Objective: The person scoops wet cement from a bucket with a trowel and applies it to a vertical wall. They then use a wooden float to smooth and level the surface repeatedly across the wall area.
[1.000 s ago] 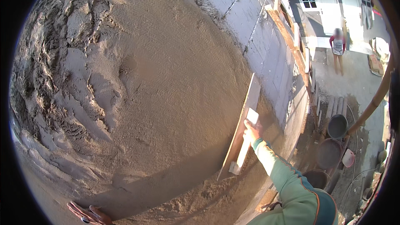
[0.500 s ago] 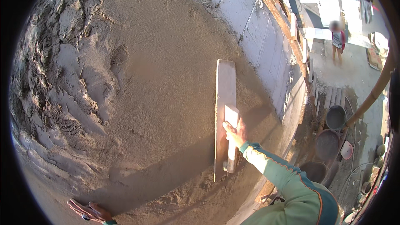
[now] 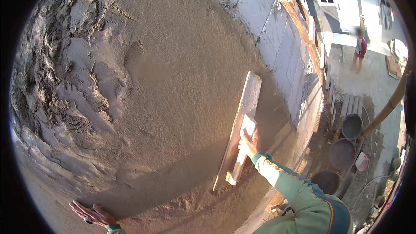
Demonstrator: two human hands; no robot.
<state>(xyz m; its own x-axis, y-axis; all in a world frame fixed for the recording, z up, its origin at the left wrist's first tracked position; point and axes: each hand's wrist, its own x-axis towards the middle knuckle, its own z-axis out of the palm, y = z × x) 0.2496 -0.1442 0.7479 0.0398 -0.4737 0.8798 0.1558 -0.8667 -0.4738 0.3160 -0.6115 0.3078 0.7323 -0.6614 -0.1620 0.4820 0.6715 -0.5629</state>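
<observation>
My right hand [image 3: 249, 142] is wrapped round the handle of a long, narrow plastering float [image 3: 246, 99]. The float lies tilted against a wall coated in wet grey-brown plaster [image 3: 182, 73], its top leaning to the right. To the left the plaster is rough and lumpy; around the float it is smoother. Low on the left, my left hand [image 3: 92, 214] has its fingers stretched out, with a ring on one. It rests at or close to the plaster and holds nothing; whether the palm touches is hard to tell.
Bare pale blocks [image 3: 260, 21] border the plaster at the upper right. Beside them runs a wooden frame [image 3: 299, 24]. Below right are several dark buckets [image 3: 342, 154], a pale pink scoop-like container [image 3: 361, 161] and a bamboo pole [image 3: 388, 106]. A person [image 3: 359, 47] stands in the yard.
The float has turned clockwise, its top swinging right and its lower end shifting left. My left hand has barely moved. The person in the yard has turned sideways.
</observation>
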